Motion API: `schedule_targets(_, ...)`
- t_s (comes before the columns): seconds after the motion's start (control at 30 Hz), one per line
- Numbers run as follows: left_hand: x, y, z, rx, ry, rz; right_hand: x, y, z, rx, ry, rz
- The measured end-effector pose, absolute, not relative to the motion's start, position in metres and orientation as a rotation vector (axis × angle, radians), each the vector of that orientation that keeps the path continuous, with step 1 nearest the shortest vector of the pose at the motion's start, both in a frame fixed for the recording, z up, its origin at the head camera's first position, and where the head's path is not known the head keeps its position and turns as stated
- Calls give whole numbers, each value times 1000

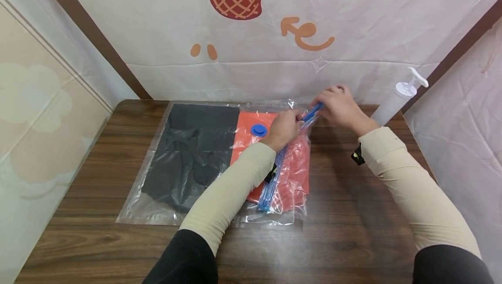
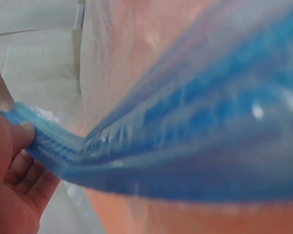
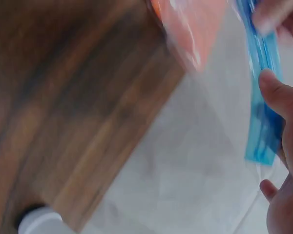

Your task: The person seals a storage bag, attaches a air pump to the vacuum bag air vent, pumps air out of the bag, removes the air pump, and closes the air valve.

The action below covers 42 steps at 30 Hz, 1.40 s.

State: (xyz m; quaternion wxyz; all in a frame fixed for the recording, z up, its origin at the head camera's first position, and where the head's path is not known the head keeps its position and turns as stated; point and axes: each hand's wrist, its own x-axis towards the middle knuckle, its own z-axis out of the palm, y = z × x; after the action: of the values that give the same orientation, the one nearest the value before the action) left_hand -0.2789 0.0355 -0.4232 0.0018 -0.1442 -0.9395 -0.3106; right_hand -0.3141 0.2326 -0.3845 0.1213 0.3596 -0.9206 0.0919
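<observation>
A clear vacuum storage bag [image 1: 129, 205] lies on the table, with dark folded fabric [image 1: 196, 140] and orange-red fabric [image 1: 296, 175] inside. Its right end, with the blue zip strip [image 1: 270, 184], is lifted at the far corner. My left hand [image 1: 283, 129] pinches the strip near that corner, thumb on top in the left wrist view. Farther along, my right hand [image 1: 340, 107] grips the strip's end between thumb and fingers, seen closely in the right wrist view. A round blue valve [image 1: 259, 130] sits on the bag left of my left hand.
A white hand pump [image 1: 394, 96] with a T-shaped handle stands at the back right of the wooden table [image 1: 353, 231], close to my right forearm. Printed fabric walls [image 1: 157, 22] enclose the back and both sides.
</observation>
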Motion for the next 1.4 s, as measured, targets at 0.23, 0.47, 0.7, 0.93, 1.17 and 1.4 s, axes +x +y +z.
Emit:
schedule_targets(0.23, -277, 33, -419, -447, -2997, -992, -319, 239, -373, 984, -2701, 158)
schedule_targets(0.47, -275, 35, -414, -452, -2997, -1057, -319, 236, -373, 999, -2668, 140)
schedule_targets(0.7, -277, 39, -413, -471, -2936, -1019, -318, 234, -372, 1059, -2642, 192)
schedule_targets(0.93, -278, 38, -417, -477, -2906, -1084, -315, 231, -372, 1099, -2665, 279)
schedule_targets(1.17, -277, 35, -416, -536, -2902, -1080, -312, 224, -378, 1169, -2668, 195)
schedule_targets(1.4, -276, 31, -415, -559, -2976, -1016, -312, 223, -382, 1150, -2639, 135)
